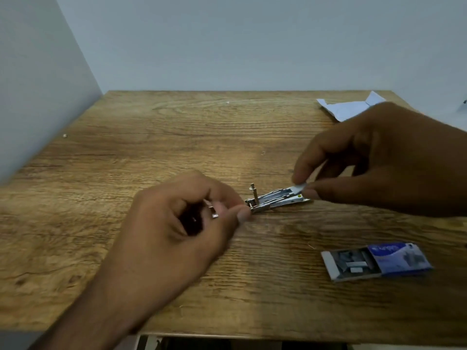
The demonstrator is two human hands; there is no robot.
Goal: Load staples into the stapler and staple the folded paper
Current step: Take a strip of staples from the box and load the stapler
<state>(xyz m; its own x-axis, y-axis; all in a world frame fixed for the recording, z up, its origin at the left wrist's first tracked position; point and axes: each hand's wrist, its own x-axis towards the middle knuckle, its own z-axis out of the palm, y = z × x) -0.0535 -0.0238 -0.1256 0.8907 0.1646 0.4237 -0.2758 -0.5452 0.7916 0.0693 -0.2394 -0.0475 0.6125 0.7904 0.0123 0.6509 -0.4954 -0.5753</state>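
The stapler (pixel 276 198) lies open on the wooden table (pixel 151 152), stretched between the two hands. Its long axis runs from the left fingers up and rightward to the right fingers, so each hand has one end of it. The left hand (pixel 184 210) pinches the near, hinge end between thumb and forefinger, with a small metal part tucked in its curled fingers; whether that is the pusher or something else I cannot tell. The right hand (pixel 379 157) is closed on a short staple strip (pixel 299 188) held just over the far end of the open channel, touching or nearly so.

The next move seems to depend on lining the strip up with the channel's length and sliding it toward the left fingers.

Below the right fingers, well apart, sits the staple box (pixel 376 261), its tray pulled half out; the blue sleeve carries printing too blurred to read. The folded paper (pixel 351 109) lies behind the right hand.
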